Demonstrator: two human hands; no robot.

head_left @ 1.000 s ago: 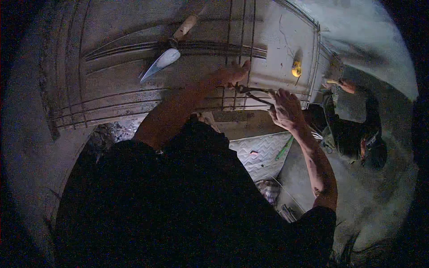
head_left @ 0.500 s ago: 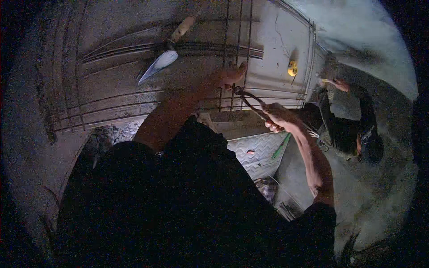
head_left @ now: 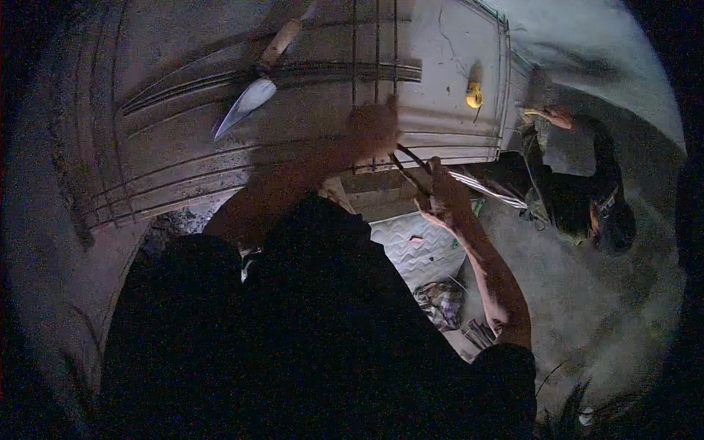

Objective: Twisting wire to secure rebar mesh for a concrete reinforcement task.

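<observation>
My right hand (head_left: pixel 446 196) is closed around the handles of dark pincers (head_left: pixel 412 163). Their jaws are hidden behind my left hand at the crossing of thin steel bars (head_left: pixel 377 59). My left hand (head_left: pixel 372 130) is in shadow, its fingers curled in beside those bars. What it pinches is too dark to make out. Several long bars (head_left: pixel 176 182) run sideways along the near edge of the work surface, beneath my left forearm. The crossing bars run away from me.
A trowel (head_left: pixel 251 101) with a wooden handle lies beyond my left arm. A yellow tape measure (head_left: pixel 475 95) rests at the far right. Another person (head_left: pixel 579 194) is bent over at the right, a hand stretched forward. Below lie a pale quilted sheet (head_left: pixel 418 253) and crumpled checked cloth (head_left: pixel 442 299).
My right hand has turned and come slightly left, bringing the pincer handles more upright. My left hand now covers the pincer jaws. The whole view has shifted a little.
</observation>
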